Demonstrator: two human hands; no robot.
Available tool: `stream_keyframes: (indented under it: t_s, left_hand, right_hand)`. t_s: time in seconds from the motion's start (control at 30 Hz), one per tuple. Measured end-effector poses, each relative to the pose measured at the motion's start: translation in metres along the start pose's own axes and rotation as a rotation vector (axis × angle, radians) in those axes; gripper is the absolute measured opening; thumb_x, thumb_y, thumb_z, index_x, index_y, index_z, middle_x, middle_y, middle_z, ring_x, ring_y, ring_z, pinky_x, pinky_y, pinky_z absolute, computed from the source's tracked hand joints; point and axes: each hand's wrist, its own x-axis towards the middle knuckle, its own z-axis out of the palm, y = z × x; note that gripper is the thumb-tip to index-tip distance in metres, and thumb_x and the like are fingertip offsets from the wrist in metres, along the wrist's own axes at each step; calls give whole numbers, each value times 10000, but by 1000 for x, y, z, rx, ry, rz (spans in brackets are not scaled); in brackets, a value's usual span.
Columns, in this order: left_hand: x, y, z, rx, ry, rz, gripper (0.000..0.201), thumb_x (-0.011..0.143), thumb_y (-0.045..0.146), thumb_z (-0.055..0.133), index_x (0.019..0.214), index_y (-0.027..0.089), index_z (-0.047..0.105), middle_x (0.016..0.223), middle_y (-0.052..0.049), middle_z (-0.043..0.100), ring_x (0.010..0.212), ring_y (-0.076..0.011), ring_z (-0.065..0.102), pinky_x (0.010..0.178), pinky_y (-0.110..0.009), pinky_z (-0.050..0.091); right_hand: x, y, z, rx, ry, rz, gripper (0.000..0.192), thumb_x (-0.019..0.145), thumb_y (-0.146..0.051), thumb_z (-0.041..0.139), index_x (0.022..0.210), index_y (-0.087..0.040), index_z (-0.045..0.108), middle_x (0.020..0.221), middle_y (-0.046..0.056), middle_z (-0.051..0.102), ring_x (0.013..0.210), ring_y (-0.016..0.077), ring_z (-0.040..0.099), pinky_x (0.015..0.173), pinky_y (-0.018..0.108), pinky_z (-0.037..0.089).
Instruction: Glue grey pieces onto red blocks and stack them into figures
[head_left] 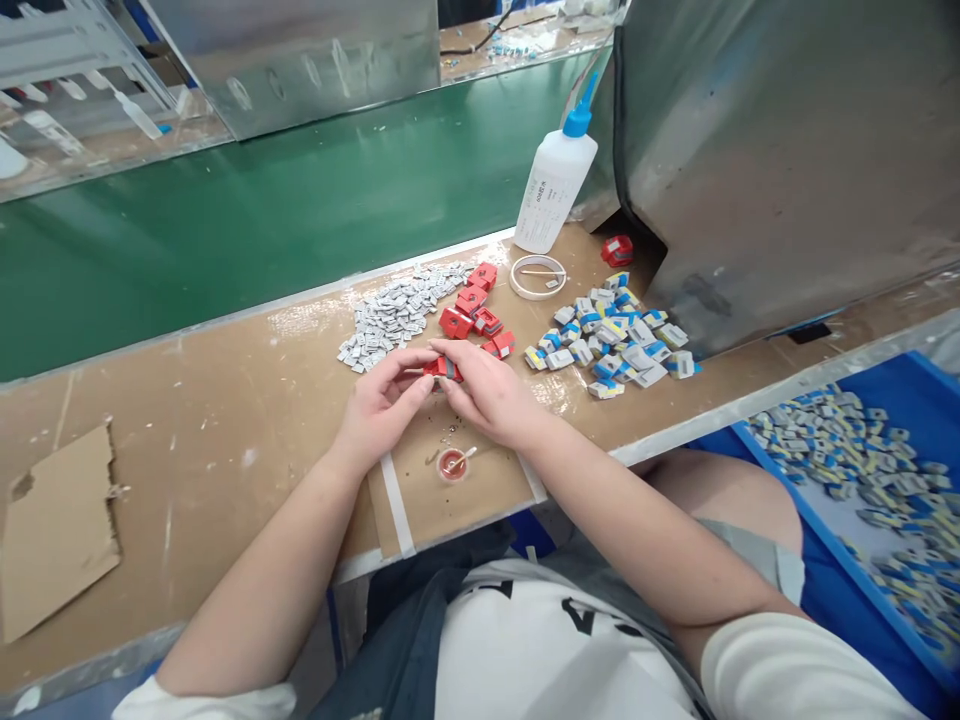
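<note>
Between my two hands is a small red block-like part (pixel 444 368), partly covered by my fingers. My left hand (pixel 386 400) grips it from the left, with thumb and fingers closed around it. From the right, my right hand (pixel 487 390) holds the same part, fingers bent over its top. Just beyond my fingers lie several similar red parts (pixel 471 300) in a loose cluster. A heap of small grey-white flat pieces (pixel 397 312) spreads to their left. Nearer my body stands a small round cup (pixel 453 465) of reddish content with a thin stick in it.
A white bottle with blue nozzle (pixel 556 180) stands behind a roll of tape (pixel 538 277). Blue, yellow and white parts (pixel 619 335) are piled at right. A blue tray (pixel 795 520) of similar parts sits lower right. Torn cardboard (pixel 64 530) lies left; a metal panel (pixel 787 150) rises right.
</note>
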Motion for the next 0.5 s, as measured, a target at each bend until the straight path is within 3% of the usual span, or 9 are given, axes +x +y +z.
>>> stream_keyframes:
  t_s: [0.17, 0.27, 0.4, 0.5]
  left_hand:
    - [2, -5, -1, -173, -27, -121, 400, 961, 529, 781, 1236, 243, 726, 1239, -93, 758, 1052, -207, 760, 903, -351, 687]
    - [1, -7, 5, -289, -13, -192, 403, 982, 560, 746, 1231, 246, 711, 1111, -66, 735, 814, -137, 687, 690, -275, 632]
    - [3, -6, 16, -351, 146, -273, 387, 1015, 580, 691, 1094, 204, 742, 823, -7, 636, 618, -81, 522, 545, -209, 482]
    - [6, -2, 20, -350, 298, -356, 457, 966, 637, 722, 938, 182, 746, 689, 13, 548, 545, -77, 430, 454, -192, 368]
  right_hand:
    - [-1, -1, -3, 55, 18, -1, 447, 1133, -327, 462, 1558, -192, 490, 1488, 171, 693, 1372, 270, 678, 1151, 472, 579]
    - [-1, -3, -1, 90, 9, 79, 435, 1137, -384, 466, 1516, -186, 550, 1448, 163, 722, 1322, 276, 698, 1138, 474, 580]
    - [2, -5, 5, 131, -83, 215, 491, 1148, -431, 418, 1535, -170, 570, 1492, 170, 705, 1354, 306, 677, 1163, 506, 545]
    - [5, -6, 7, 199, -114, 235, 469, 1151, -413, 403, 1499, -172, 605, 1474, 158, 714, 1354, 293, 670, 1161, 476, 523]
